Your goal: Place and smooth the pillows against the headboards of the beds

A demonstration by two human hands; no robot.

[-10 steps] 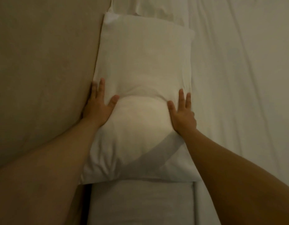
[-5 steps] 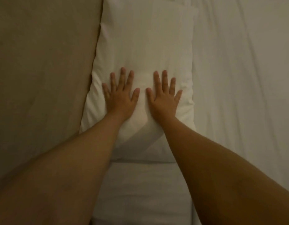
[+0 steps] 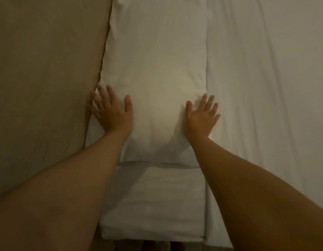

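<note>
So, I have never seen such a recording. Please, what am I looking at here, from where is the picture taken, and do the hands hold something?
There is no machine here. A person wears a camera on the head, so you look down along their two bare arms. The left hand and the right hand lie flat and open on a white pillow, one near each long edge. They press on it; nothing is gripped. The pillow lies on a bed with a white sheet, beside a tan headboard on the left. The left hand's fingers reach that edge.
</note>
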